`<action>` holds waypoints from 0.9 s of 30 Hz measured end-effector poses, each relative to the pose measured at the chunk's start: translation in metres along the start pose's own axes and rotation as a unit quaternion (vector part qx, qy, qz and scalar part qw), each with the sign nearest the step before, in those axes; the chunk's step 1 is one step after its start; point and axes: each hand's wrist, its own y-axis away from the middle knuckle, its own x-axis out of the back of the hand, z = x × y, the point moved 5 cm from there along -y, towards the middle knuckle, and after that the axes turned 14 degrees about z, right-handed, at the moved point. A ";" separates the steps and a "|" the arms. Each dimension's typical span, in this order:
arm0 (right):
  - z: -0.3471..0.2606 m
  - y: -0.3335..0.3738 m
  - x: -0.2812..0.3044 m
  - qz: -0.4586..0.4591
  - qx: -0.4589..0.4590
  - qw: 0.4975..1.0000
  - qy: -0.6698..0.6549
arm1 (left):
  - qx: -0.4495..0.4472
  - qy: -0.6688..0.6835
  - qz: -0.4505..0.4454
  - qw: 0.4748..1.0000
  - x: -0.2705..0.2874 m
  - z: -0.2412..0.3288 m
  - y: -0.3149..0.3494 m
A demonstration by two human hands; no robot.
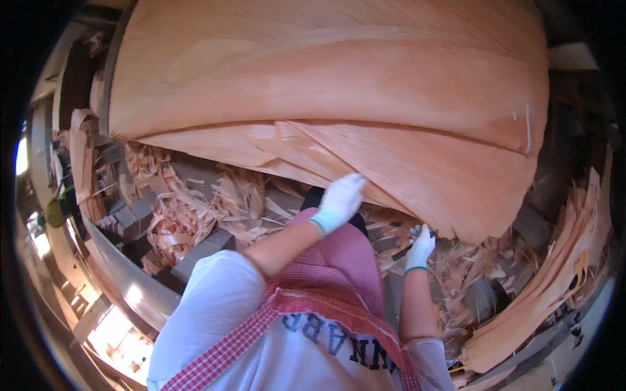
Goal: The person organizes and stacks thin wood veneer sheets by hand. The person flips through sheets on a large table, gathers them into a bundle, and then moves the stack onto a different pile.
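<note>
Large thin sheets of orange-tan wood veneer (pixel 326 78) lie in a stack before me, with loose, folded layers hanging over the near edge. My left hand (pixel 342 199), in a white glove with a green cuff, is closed at the edge of a slanting veneer flap (pixel 385 153), fingertips on it. To the right, by the flap's lower corner, my right hand (pixel 420 251) wears a matching glove. Its fingers are curled around a small dark tool (pixel 416 236), mostly hidden; its kind is unclear.
Torn veneer scraps (pixel 179 215) heap up below the stack on the left, and more shreds (pixel 466 274) lie at right. A bundle of long veneer strips (pixel 541 293) curves along the far right. A smooth metal-like panel (pixel 130 277) stands at lower left.
</note>
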 end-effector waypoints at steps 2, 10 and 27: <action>-0.004 -0.023 0.007 0.012 0.006 1.000 -0.002 | 0.048 -0.022 0.091 0.994 0.025 -0.022 0.008; -0.042 -0.079 -0.007 0.102 0.043 0.991 -0.078 | -0.095 -0.190 0.064 0.975 0.016 -0.050 -0.141; -0.102 -0.312 0.098 0.150 0.356 0.914 0.125 | -0.055 -0.207 -0.190 0.958 -0.011 -0.020 -0.290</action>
